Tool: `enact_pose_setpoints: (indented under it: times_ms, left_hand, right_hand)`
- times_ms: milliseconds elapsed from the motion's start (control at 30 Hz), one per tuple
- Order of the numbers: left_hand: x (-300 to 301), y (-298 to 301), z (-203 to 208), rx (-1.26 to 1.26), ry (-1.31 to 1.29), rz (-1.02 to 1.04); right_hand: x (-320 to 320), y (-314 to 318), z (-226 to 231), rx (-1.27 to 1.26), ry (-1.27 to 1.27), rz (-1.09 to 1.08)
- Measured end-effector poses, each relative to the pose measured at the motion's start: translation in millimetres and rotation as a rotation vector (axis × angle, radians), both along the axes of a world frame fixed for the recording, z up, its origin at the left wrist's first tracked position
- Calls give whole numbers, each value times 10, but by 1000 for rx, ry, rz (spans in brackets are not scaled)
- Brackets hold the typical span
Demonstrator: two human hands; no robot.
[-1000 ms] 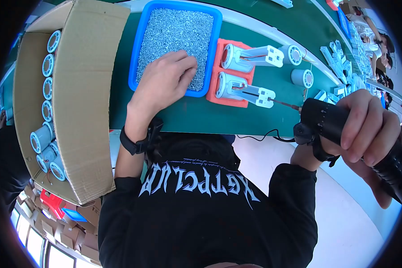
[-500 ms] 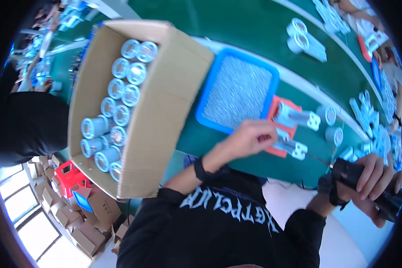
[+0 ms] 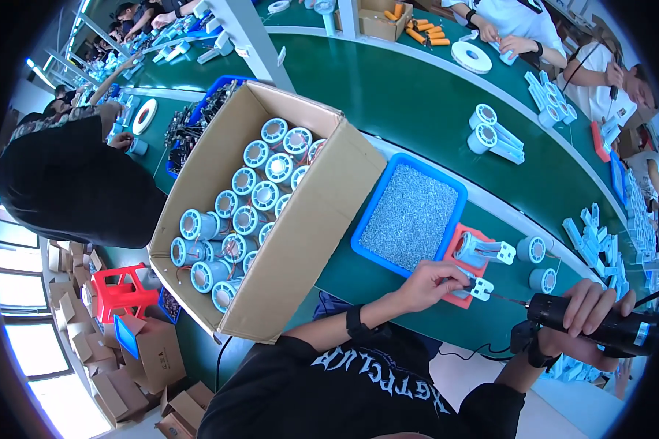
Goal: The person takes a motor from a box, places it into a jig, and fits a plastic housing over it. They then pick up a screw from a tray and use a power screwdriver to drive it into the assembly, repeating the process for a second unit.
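My right hand is wrapped around a black electric screwdriver. Its long thin bit points left and reaches the end plate of a light-blue plastic housing. That housing lies in an orange-red fixture, beside a second light-blue housing. My left hand is closed in a pinch at the near housing's body; whatever is between the fingertips is hidden. Just beyond this hand, a blue tray holds a heap of small silvery screws.
Left of the tray stands a tall cardboard box of light-blue cylinders. Two loose cylinders sit right of the fixture. Farther off are more housings. A co-worker in black is at left; others work across the table.
The view has shifted, showing more of the far table. The screwdriver bit has come closer to the near housing's end plate. My left hand stays pinched by that housing.
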State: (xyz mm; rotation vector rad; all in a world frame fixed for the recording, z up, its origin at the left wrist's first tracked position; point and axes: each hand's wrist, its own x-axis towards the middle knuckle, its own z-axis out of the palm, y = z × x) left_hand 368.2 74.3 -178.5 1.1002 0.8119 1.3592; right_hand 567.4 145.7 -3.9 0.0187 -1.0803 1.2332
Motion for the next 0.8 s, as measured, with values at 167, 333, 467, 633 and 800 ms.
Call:
enact_pose_setpoints:
  times_ms: [167, 333, 467, 633, 800]
  left_hand:
    - [-16, 30, 24, 325, 399, 231]
    - [-480, 157, 78, 243, 897, 253]
    - [-732, 185, 45, 119, 1247, 106]
    - [-685, 223, -33, 155, 1245, 34]
    - [-679, 241, -46, 161, 1134, 107]
  right_hand:
    - [-72, -14, 14, 75, -94, 79]
    - [-99, 12, -23, 155, -312, 145]
    - [-185, 74, -21, 257, -489, 218]
    - [-301, 99, -38, 267, -550, 247]
    - [-308, 104, -40, 259, -575, 291]
